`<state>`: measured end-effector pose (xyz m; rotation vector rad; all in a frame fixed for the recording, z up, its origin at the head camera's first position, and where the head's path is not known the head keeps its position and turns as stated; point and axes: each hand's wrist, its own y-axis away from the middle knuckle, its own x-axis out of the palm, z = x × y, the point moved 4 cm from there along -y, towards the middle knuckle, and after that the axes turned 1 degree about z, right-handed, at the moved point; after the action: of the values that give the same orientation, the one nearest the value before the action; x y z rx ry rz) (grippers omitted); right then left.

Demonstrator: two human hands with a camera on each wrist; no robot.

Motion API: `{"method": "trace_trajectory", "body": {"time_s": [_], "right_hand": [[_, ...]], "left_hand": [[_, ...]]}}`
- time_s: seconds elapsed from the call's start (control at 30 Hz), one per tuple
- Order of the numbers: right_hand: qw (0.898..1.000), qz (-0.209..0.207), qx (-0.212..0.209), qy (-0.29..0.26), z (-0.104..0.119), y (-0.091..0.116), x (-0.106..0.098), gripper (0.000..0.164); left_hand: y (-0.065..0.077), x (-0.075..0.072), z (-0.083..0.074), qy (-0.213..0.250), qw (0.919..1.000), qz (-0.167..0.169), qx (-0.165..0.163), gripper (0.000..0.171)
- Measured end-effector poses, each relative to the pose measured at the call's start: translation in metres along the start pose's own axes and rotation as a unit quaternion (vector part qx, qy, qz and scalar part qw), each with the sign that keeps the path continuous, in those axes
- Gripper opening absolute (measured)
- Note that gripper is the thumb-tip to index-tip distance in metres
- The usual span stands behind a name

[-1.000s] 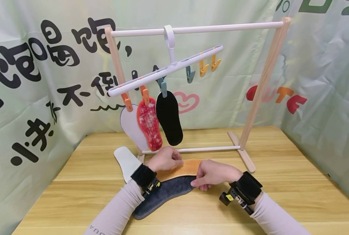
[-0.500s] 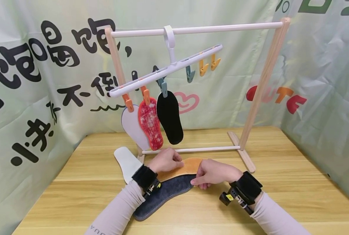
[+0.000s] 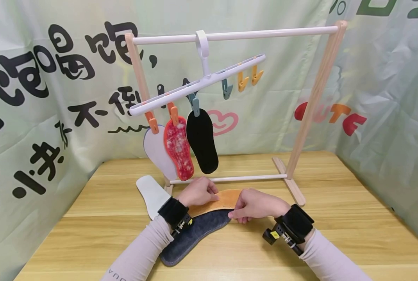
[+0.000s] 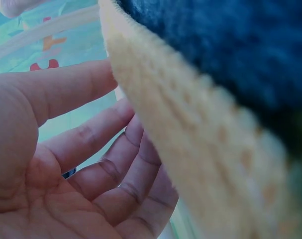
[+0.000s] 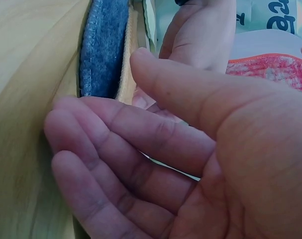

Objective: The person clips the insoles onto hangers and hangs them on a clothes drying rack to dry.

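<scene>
A dark grey, fuzzy insole point(image 3: 191, 239) with a stitched edge lies on the table, with an orange insole point(image 3: 223, 200) against its far side. My left hand point(image 3: 199, 191) holds the orange one at its far edge; in the left wrist view the thumb touches its pale face point(image 4: 141, 84) and the fingers bend behind. My right hand point(image 3: 256, 205) holds the right end of the two insoles. In the right wrist view its thumb point(image 5: 146, 62) is by the orange edge and its fingers curl at the dark insole point(image 5: 105, 50). The exact fingertip contact is partly hidden.
A white insole point(image 3: 152, 195) lies left of my left wrist. On a wooden-legged rack point(image 3: 300, 117) hangs a tilted white clip hanger point(image 3: 198, 84). Its clips hold a pale insole point(image 3: 156, 150), a red insole point(image 3: 179, 148) and a black insole point(image 3: 202, 141); several clips point(image 3: 242, 82) hang unloaded.
Both hands stay in nearly the same place. The left, wide end of the dark insole has shifted slightly toward me. The hanger sways a little.
</scene>
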<state>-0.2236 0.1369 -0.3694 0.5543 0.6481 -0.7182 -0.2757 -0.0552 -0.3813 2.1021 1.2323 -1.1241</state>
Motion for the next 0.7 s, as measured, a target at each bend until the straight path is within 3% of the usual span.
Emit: {"method": "trace_trajectory", "body": {"time_s": [0.7], "right_hand": [[0.999,-0.039,-0.025,0.01,-0.0019,-0.0021,-0.0042,0.039]], "left_hand": [[-0.0002,-0.0024,0.0008,0.017,0.9997,-0.006,-0.018,0.018]]}}
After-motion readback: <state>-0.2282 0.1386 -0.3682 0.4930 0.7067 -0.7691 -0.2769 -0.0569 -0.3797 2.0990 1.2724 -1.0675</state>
